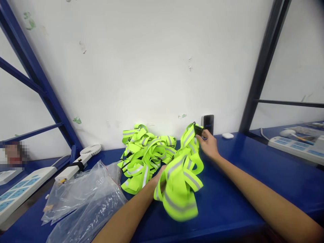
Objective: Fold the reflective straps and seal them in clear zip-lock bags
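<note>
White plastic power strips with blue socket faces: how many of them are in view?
2. The left strip lies at the left edge, left of the white handheld fan; the right strip lies at the right edge. The picture cuts both off; others may be hidden.

Blue worktop (222, 202): heap of yellow straps (149, 152) near middle of back edge; phone (209, 123) upright farther right, small white case (227, 135) beyond it. Clear plastic bags (83, 192) and white fan (85, 158) along left edge.
</note>
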`<state>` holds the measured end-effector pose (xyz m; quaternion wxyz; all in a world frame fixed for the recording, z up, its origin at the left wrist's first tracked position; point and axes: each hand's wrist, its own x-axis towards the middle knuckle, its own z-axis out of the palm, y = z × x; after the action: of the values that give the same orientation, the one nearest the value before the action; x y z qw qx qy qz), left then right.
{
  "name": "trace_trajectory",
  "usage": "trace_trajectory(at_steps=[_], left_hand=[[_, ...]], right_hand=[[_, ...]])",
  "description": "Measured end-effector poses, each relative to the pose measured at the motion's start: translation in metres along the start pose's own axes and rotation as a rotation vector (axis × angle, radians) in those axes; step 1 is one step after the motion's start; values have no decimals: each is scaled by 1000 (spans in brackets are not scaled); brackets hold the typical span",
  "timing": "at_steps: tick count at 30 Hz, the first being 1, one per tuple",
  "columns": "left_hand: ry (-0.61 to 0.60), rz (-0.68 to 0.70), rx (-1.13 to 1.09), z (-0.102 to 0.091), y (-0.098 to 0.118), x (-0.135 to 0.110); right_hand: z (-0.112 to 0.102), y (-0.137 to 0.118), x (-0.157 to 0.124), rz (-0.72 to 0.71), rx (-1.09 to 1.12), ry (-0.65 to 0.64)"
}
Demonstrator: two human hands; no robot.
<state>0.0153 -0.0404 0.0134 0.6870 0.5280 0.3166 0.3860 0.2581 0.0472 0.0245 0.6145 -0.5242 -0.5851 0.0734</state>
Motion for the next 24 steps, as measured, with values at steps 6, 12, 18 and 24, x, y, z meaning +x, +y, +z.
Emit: trace_trajectory(at_steps=[6,12,18,24], left_hand=[[-212,-264,-221,1,5,1],[129,304,334,9,2,-2],[315,840,1059,12,15,-19],[-122,843,1446,26,16,-24]], right_hand=[[-14,31,4,133,-230,74],[-12,31,2,107,-255,42],[-9,42,5,164,-137,42],[-18,43,14,240,-146,-138]])
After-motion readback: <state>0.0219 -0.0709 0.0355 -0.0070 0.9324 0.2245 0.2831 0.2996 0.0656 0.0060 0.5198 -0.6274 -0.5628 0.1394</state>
